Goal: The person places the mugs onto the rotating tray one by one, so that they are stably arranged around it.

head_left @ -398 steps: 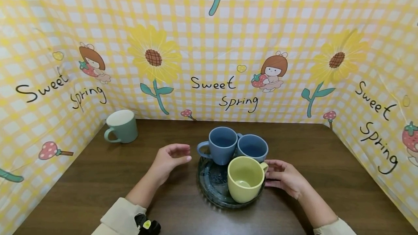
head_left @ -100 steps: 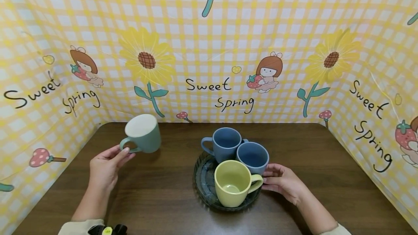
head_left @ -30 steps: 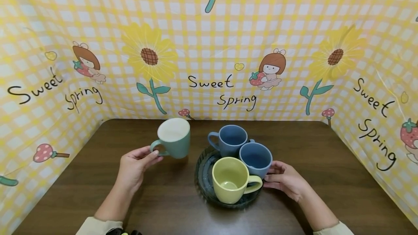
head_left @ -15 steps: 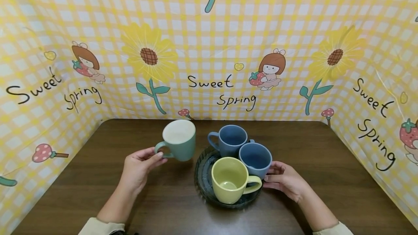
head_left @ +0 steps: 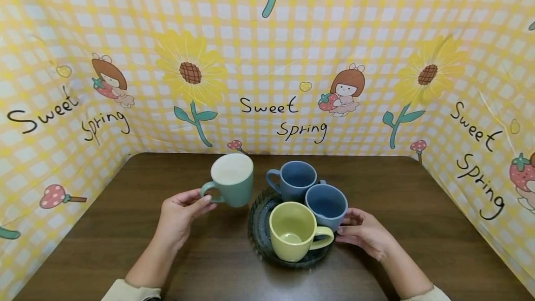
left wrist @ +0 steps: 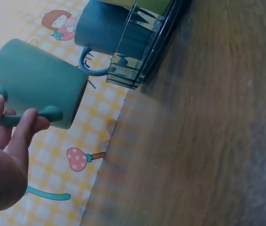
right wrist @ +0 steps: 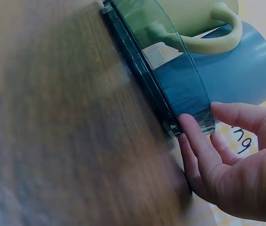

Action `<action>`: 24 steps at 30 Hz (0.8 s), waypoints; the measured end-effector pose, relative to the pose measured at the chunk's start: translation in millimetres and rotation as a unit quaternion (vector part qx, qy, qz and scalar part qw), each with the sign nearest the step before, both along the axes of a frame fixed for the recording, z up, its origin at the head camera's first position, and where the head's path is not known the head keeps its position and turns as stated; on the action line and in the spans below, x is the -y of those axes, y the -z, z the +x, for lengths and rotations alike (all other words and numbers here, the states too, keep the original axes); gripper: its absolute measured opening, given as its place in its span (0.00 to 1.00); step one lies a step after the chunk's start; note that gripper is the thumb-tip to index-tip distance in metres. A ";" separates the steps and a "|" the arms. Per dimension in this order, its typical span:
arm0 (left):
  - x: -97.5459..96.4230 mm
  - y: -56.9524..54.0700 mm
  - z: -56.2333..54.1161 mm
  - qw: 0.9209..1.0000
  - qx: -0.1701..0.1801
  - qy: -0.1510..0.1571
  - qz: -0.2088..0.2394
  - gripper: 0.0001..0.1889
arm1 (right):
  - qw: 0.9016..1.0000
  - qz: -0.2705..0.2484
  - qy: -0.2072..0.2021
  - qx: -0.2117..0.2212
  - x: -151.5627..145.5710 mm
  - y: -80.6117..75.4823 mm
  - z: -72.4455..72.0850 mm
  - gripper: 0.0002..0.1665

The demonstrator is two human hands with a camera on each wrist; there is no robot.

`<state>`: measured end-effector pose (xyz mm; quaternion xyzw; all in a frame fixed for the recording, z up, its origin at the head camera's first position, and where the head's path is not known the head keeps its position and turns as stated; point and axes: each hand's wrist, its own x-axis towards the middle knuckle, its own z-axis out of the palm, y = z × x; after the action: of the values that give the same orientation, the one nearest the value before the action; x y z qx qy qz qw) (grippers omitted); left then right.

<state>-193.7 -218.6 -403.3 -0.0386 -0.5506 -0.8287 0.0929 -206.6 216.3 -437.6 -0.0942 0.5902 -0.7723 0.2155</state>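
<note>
My left hand (head_left: 177,219) pinches the handle of a green mug (head_left: 236,189) with a white inside. The mug hangs above the table, left of a dark clear-glass tray (head_left: 260,233). On that round tray stand a blue mug (head_left: 292,187) at the back, a second blue mug (head_left: 328,208) at the right and a yellow-green mug (head_left: 288,240) in front. My right hand (head_left: 365,233) holds the tray's right side. In the right wrist view, its thumb (right wrist: 231,113) lies by the rim and its fingers (right wrist: 201,146) lie against the lower edge.
The brown wooden table (head_left: 209,264) carries the tray. A yellow checked cloth (head_left: 267,59) with printed flowers and lettering rises along the back and both sides. Bare table shows at the tray's left, between it and the left hand.
Over the seconds, the left hand took the green mug from the back left and carried it right towards the tray, slowing lately. On the tray the mugs shifted; the right hand stays there.
</note>
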 end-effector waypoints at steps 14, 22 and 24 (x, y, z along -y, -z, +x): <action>-3.7 -3.8 -1.5 1.000 0.009 0.005 -0.016 0.10 | 1.000 0.013 -0.002 0.003 1.1 0.1 4.7 0.19; -8.3 -7.1 -4.8 1.000 0.008 0.005 -0.019 0.10 | 1.000 0.020 0.003 -0.001 2.0 1.0 8.2 0.19; -9.1 -8.1 -5.4 1.000 0.008 0.004 -0.018 0.10 | 1.000 0.022 0.003 0.000 2.0 1.0 8.5 0.20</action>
<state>-199.1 -209.5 -395.2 -0.0358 -0.5662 -0.8192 0.0841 -198.0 214.3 -438.6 -0.0881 0.6073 -0.7597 0.2151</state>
